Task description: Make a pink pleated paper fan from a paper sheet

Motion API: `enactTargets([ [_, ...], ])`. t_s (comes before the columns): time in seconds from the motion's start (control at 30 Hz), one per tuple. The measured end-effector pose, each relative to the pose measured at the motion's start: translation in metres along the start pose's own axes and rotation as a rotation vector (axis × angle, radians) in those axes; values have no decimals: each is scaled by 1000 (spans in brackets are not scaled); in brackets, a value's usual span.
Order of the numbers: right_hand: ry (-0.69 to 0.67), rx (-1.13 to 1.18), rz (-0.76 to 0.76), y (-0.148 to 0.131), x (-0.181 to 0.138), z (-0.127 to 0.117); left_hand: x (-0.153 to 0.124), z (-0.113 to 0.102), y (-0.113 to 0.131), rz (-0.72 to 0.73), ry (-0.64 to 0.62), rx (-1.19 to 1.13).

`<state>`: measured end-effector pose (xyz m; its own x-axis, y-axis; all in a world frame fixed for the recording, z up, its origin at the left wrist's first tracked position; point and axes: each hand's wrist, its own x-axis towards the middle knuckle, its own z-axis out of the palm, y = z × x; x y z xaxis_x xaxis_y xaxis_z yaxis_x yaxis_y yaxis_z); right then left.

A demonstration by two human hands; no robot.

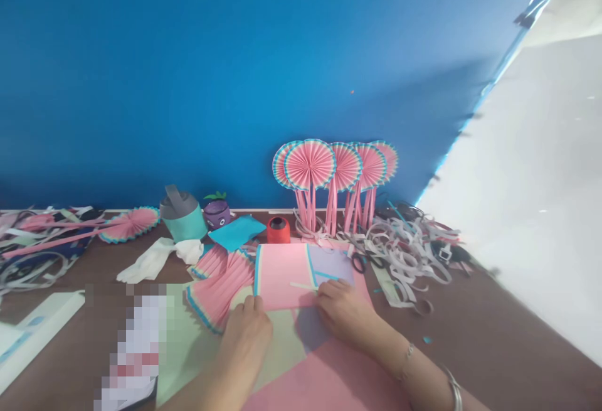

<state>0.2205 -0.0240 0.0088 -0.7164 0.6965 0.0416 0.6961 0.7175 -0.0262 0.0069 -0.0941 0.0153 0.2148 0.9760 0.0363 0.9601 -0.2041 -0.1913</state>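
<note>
The left hand [247, 326] and right hand [345, 312] rest apart, fingers bent; whether either pinches paper I cannot tell. Beyond, a teal container [185, 223] hides its contents; a purple pot [217, 215] shows green leaves [216, 196]. The blue-edged pink sheet [285, 273] lies between and just past the hands.

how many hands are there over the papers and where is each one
2: the left hand is by the lower-left corner of the blue-edged pink sheet, and the right hand is by its lower-right corner.

Brn tbl [475, 329] w/ pink sheets [338, 376], teal container [184, 221], wht strips [402, 251].
</note>
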Motion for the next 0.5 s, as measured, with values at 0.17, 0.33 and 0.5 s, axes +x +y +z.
enactTargets([
  [0.17, 131, 54, 20, 6, 4, 15, 10, -20, -11, -115, -193, -144],
  [0.33, 541, 476, 5, 13, 5, 14, 18, -22, -18, -155, -100, -646],
  [0.5, 661, 343, -276, -2, -3, 2, 15, 2, -6, -10, 171, -1030],
])
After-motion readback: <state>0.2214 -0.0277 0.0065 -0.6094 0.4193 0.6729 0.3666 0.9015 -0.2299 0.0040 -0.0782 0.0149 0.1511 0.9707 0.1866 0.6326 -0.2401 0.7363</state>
